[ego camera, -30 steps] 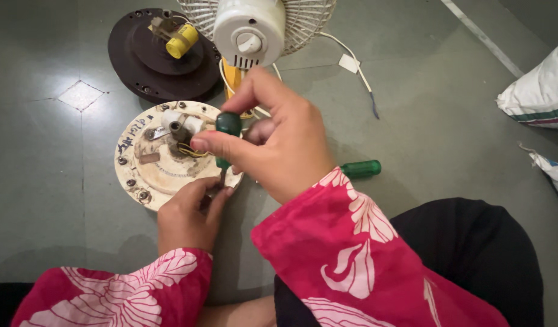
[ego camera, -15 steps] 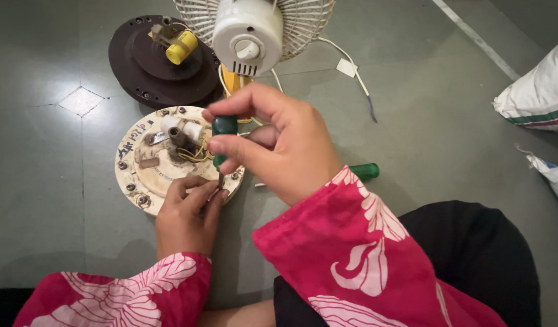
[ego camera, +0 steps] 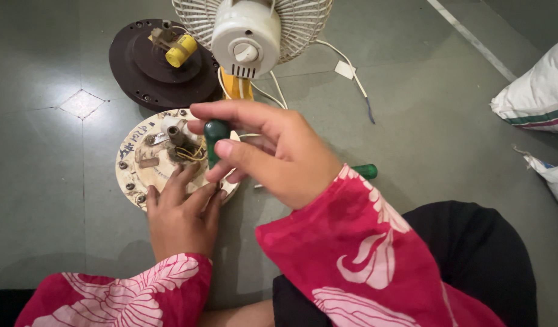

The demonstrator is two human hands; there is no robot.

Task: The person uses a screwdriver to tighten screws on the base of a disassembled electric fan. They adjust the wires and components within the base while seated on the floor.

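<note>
Change: we find the right hand point(ego camera: 273, 154) barely shifted since half a second ago; the screwdriver stays upright.
Right hand: fingers pinched round the green-handled screwdriver point(ego camera: 214, 138), tip down on the cream round plate point(ego camera: 139, 166).
Left hand point(ego camera: 181, 212): fingers laid flat, pressing the plate's 5 o'clock edge.
Surroundings: dark round base point(ego camera: 142, 69) at 11 o'clock of the plate; white fan point(ego camera: 251, 33) at 1 o'clock.

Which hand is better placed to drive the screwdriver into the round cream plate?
Right. The right hand already grips the green-handled screwdriver upright over the cream plate. The left hand lies flat on the plate's near edge, probably bracing it.
</note>
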